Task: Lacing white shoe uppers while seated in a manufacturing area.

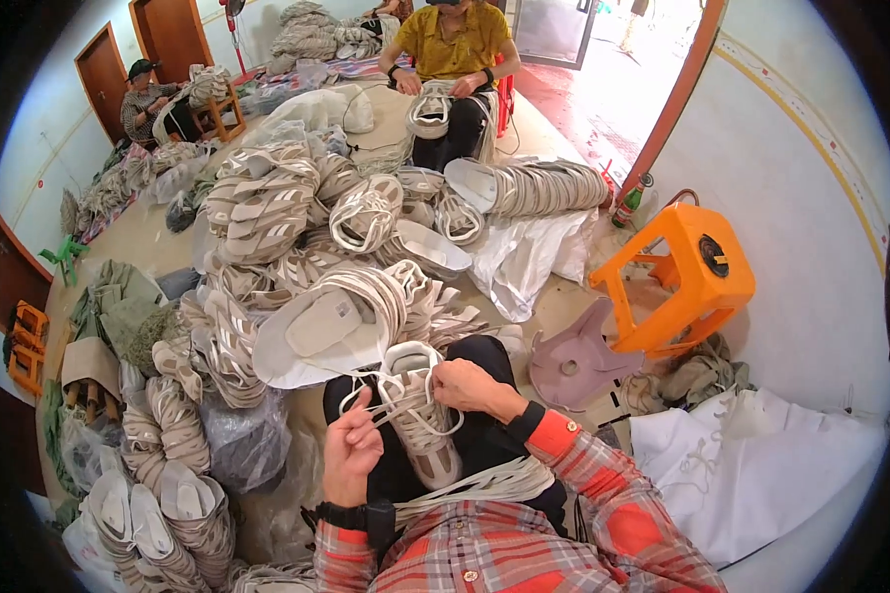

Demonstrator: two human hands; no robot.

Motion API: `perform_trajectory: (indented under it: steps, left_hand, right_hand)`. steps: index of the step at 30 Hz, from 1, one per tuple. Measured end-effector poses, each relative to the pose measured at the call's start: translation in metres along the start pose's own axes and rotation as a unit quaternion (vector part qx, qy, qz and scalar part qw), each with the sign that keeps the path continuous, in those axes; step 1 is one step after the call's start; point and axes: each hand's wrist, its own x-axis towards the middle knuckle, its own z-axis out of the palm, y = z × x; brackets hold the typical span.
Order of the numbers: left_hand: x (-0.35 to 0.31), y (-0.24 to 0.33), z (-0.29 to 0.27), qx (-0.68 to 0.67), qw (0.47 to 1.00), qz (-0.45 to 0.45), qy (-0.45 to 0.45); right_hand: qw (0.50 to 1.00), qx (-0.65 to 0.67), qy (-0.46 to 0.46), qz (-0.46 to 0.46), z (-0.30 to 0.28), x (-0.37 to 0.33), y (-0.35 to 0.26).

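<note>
A beige and white shoe upper (427, 420) lies across my dark-trousered lap, its toe pointing toward me. White shoelace (386, 397) criss-crosses its front and loops out to the left. My left hand (353, 450) is closed beside the upper, index finger raised, with the lace at its fingertip. At the right edge of the opening, my right hand (477, 387) pinches the upper; its fingertips partly hide what lies between them. A bundle of loose pale laces (489, 482) rests over my lap. Just beyond, a row of stacked uppers (311, 331) leans toward my left.
Piles of shoe uppers (267, 203) cover the floor ahead. An orange stool (677, 272), a mauve plastic seat piece (578, 361) and white sheeting (752, 465) are at right. A green bottle (631, 201) stands by the wall. A co-worker (453, 59) handles another upper opposite.
</note>
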Motion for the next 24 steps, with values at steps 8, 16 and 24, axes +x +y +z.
perform_trajectory:
  steps: [8,16,24]
  left_hand:
    - [-0.021,0.026,0.006,-0.182,0.983,-0.006,-0.027]
    - [-0.032,0.013,0.041,-0.137,0.99,0.013,-0.016]
    - [-0.06,-0.014,0.11,0.078,0.993,0.087,0.02]
  right_hand:
    - [0.99,0.068,-0.113,0.058,-0.03,-0.004,-0.012]
    - [0.982,0.12,-0.128,0.076,-0.025,-0.016,-0.012]
    - [0.951,-0.041,0.169,-0.257,-0.018,-0.03,-0.046]
